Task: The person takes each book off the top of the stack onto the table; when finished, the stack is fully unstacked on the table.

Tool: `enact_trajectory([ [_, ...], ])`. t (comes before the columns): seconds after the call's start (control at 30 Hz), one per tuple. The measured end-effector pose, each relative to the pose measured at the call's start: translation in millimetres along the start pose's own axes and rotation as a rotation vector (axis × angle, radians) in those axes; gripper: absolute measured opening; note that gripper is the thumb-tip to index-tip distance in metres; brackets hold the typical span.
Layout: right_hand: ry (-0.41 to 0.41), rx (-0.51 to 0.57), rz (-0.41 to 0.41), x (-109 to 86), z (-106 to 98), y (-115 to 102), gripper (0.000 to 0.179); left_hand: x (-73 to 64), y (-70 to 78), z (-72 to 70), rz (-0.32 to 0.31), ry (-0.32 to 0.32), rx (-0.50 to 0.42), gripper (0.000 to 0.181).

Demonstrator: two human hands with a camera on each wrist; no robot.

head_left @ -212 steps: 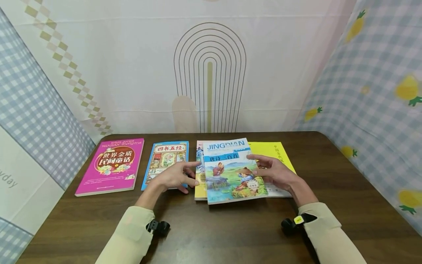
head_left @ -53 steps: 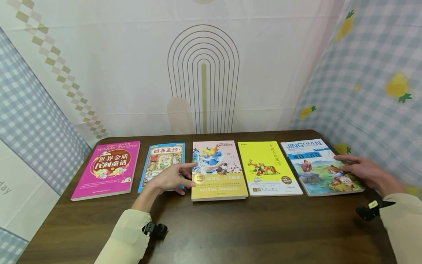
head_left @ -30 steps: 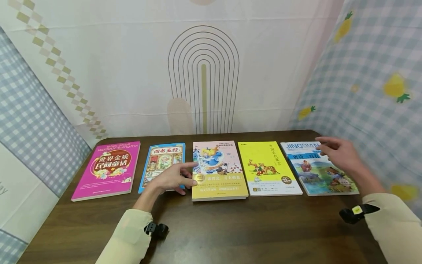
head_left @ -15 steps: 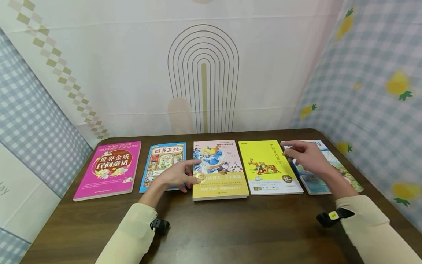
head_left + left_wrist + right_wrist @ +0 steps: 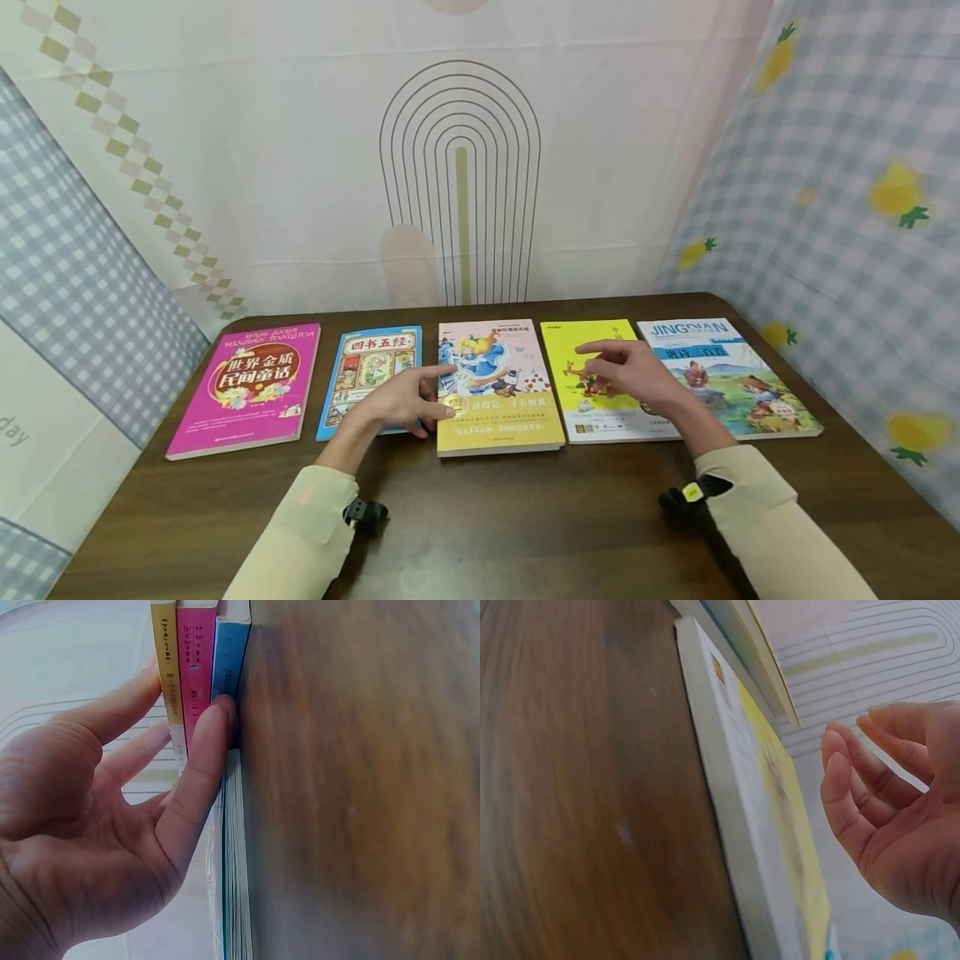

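Note:
In the head view my left hand lies beside a stack in the middle of the row, its fingers touching the stack's left side. The stack's top book has a pink and yellow cover with a girl in blue. Yellow, pink and blue spines show beside those fingers in the left wrist view. My right hand hovers over a yellow book, fingers loosely bent and holding nothing; it hides part of that cover. The right wrist view shows the hand apart from the book.
A magenta book lies at the far left, then a blue-bordered book partly behind my left hand. At the right end lies a picture-covered book. The dark wooden table meets fabric at its back.
The picture-covered book went from over the stack to the right end of the row. My right hand let it go and moved left above the yellow book. My left hand stayed by the stack.

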State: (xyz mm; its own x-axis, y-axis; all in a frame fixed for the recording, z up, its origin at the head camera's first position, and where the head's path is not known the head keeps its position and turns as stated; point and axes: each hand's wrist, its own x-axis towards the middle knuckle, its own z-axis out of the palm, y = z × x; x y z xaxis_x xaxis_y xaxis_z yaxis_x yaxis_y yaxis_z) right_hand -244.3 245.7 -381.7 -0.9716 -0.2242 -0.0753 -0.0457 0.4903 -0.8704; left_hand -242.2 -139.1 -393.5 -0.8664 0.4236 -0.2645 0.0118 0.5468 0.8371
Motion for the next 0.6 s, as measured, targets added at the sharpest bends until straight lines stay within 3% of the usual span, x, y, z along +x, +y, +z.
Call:
enact_trajectory([
  [0.23, -0.041, 0.068, 0.035, 10.5, 21.6, 4.5, 0.043, 0.3, -3.0, 0.1, 0.010, 0.004, -0.017, 0.073],
  [0.6, -0.077, 0.114, 0.027, 20.3, 38.1, 9.2, 0.041, -2.6, -4.7, -2.6, -0.038, 0.024, -0.072, 0.073],
])
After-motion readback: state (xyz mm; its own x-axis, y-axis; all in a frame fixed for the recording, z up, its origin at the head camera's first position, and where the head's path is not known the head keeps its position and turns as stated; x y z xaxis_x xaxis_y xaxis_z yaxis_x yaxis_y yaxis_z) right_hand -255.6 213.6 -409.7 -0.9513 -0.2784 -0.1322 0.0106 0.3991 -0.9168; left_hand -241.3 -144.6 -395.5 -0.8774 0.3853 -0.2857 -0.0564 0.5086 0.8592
